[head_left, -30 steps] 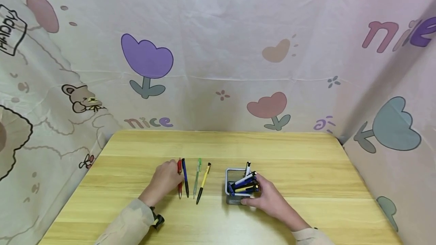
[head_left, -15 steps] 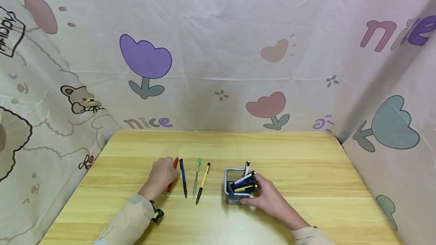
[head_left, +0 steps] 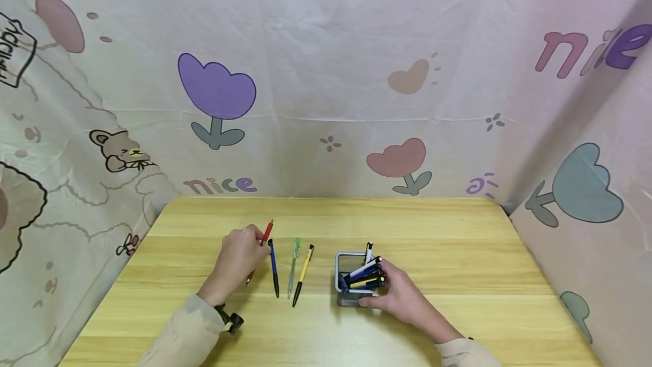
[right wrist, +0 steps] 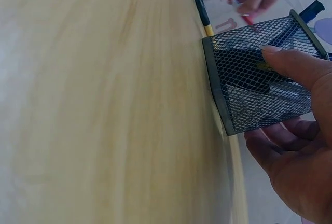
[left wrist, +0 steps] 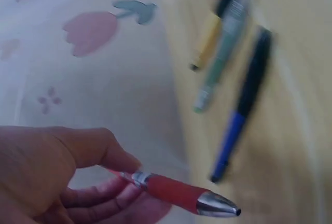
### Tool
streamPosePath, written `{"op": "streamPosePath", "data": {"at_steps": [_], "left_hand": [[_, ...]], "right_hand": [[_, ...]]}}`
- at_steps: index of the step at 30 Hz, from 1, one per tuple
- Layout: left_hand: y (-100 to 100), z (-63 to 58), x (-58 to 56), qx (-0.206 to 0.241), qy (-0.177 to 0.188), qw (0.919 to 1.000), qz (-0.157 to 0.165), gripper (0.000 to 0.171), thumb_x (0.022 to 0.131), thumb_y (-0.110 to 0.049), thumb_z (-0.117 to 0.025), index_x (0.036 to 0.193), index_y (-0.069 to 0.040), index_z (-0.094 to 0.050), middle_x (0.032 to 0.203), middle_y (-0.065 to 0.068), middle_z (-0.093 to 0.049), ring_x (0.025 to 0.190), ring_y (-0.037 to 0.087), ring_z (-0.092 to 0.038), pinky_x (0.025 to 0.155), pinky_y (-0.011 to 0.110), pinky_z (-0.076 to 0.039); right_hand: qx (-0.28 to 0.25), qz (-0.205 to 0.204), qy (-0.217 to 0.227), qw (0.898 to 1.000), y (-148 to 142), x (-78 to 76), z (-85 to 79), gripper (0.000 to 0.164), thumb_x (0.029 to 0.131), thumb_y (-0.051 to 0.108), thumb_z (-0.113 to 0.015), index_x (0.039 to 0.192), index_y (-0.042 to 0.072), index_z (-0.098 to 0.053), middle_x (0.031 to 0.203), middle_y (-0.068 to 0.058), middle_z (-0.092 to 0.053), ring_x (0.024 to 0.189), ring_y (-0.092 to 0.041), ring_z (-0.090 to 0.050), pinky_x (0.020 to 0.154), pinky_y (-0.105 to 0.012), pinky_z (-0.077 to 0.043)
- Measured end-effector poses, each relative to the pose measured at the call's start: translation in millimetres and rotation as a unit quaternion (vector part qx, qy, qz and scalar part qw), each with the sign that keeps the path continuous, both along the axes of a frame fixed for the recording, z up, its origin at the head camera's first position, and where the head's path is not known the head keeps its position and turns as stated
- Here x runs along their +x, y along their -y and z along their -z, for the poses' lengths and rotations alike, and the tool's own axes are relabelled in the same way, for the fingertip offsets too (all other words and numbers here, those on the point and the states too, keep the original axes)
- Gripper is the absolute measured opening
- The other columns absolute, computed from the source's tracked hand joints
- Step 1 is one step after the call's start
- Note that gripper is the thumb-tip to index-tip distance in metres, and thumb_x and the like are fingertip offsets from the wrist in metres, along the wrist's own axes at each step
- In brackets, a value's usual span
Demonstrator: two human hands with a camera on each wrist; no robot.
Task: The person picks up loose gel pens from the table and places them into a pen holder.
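My left hand (head_left: 234, 259) pinches a red pen (left wrist: 174, 190) between thumb and fingers, its silver tip pointing away from the palm in the left wrist view. Just right of that hand, a blue pen (head_left: 274, 273) with a black grip lies on the table. Beside it are a green clear pen (head_left: 293, 271) and a yellow pen (head_left: 304, 274) with a black grip. My right hand (head_left: 404, 296) grips a square black mesh pen holder (right wrist: 246, 112) from its right side, thumb along the mesh wall. Several pens (head_left: 365, 281) lean inside the holder toward the right.
The wooden table (head_left: 438, 225) runs back to a patterned cloth (head_left: 305, 72) that hangs behind it and along both sides. A dark wrist camera (head_left: 233, 322) is strapped at the left cuff.
The red pen has been lifted from beside the blue pen and tilted, with its top toward the back right. The left hand has shifted slightly left and back. The right hand stays on the holder.
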State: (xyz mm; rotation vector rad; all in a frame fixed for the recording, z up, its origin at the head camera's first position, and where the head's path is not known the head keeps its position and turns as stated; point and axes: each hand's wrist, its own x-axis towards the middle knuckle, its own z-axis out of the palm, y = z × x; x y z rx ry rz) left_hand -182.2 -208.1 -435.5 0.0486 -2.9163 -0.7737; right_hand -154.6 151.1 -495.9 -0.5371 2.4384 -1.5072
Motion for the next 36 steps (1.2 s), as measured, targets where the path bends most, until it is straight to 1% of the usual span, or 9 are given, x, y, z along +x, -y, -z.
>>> {"op": "streamPosePath", "data": {"at_steps": [3,7,12,15,17,25,29,33,36], "left_hand": [[-11,-14.8,4.7,0.014,-0.041,0.9989,0.018,0.011,0.083,-0.008,-0.073,0.091,-0.001,-0.071,0.074,0.006,-0.071,0.052,0.009,-0.056,0.042,0.020,-0.044],[-30,-33.0,13.1,0.049,-0.068,0.9955,0.046,0.008,0.081,-0.008,-0.074,0.088,-0.005,-0.073,0.076,0.003,-0.074,0.058,0.007,-0.063,0.049,0.018,-0.050],[-54,-44.9,24.2,0.105,-0.111,0.9843,0.089,0.008,0.081,-0.005,-0.079,0.087,-0.008,-0.075,0.077,0.002,-0.076,0.067,0.007,-0.069,0.059,0.016,-0.055],[-67,-46.9,28.2,0.137,-0.149,0.9716,0.122,0.011,0.080,-0.001,-0.081,0.087,-0.007,-0.075,0.077,0.003,-0.076,0.067,0.007,-0.070,0.061,0.015,-0.056],[-75,-47.2,30.1,0.163,-0.163,0.9626,0.143,0.012,0.080,0.001,-0.081,0.087,-0.006,-0.075,0.078,0.004,-0.076,0.067,0.007,-0.071,0.062,0.015,-0.057],[-103,-47.9,36.5,0.247,-0.169,0.9345,0.192,0.013,0.083,0.001,-0.079,0.091,-0.007,-0.071,0.083,0.008,-0.077,0.073,0.007,-0.073,0.065,0.018,-0.060],[-112,-47.8,35.5,0.264,-0.164,0.9267,0.211,0.015,0.084,0.000,-0.079,0.094,-0.008,-0.071,0.087,0.007,-0.078,0.077,0.011,-0.075,0.066,0.019,-0.060],[-118,-44.4,32.8,0.263,-0.161,0.9239,0.227,0.014,0.086,0.001,-0.077,0.095,-0.007,-0.071,0.089,0.007,-0.078,0.079,0.012,-0.076,0.067,0.018,-0.060],[-121,-42.4,33.7,0.257,-0.177,0.9221,0.229,0.015,0.084,0.002,-0.078,0.094,-0.007,-0.072,0.088,0.006,-0.078,0.078,0.012,-0.076,0.067,0.017,-0.060]], "right_hand": [[0.007,0.005,-0.002,1.000,0,-0.7,-0.3,0.071,0.073,0.024,-0.094,0.131,0.007,-0.057,0.121,-0.010,-0.071,0.103,-0.017,-0.071,0.087,-0.021,-0.058],[0.010,0.007,-0.004,1.000,0,-1.0,-0.4,0.069,0.073,0.024,-0.094,0.129,0.008,-0.058,0.120,-0.009,-0.071,0.101,-0.015,-0.071,0.086,-0.022,-0.058],[0.006,0.006,-0.001,1.000,0,-0.9,-0.3,0.069,0.073,0.024,-0.094,0.130,0.007,-0.058,0.121,-0.010,-0.071,0.102,-0.015,-0.071,0.086,-0.021,-0.058],[0.009,0.008,-0.003,1.000,0,-0.7,0.0,0.069,0.073,0.025,-0.094,0.129,0.008,-0.058,0.120,-0.009,-0.072,0.103,-0.015,-0.071,0.087,-0.022,-0.058],[0.015,0.010,-0.007,1.000,0,-0.4,0.3,0.067,0.073,0.026,-0.094,0.128,0.009,-0.059,0.119,-0.007,-0.072,0.103,-0.014,-0.070,0.088,-0.022,-0.057],[0.017,0.010,-0.016,1.000,-1,0.4,1.8,0.067,0.072,0.028,-0.094,0.128,0.011,-0.060,0.118,-0.005,-0.073,0.104,-0.013,-0.069,0.091,-0.022,-0.056],[0.016,0.012,-0.015,1.000,0,0.4,1.4,0.066,0.073,0.028,-0.094,0.127,0.011,-0.060,0.118,-0.005,-0.073,0.103,-0.012,-0.069,0.090,-0.022,-0.057],[0.016,0.016,-0.013,1.000,0,0.4,1.1,0.065,0.073,0.028,-0.095,0.125,0.011,-0.060,0.117,-0.005,-0.073,0.102,-0.012,-0.069,0.088,-0.022,-0.057],[0.011,0.013,-0.007,1.000,0,0.2,1.1,0.066,0.073,0.028,-0.095,0.126,0.011,-0.060,0.118,-0.006,-0.072,0.103,-0.013,-0.069,0.089,-0.023,-0.058]]}}
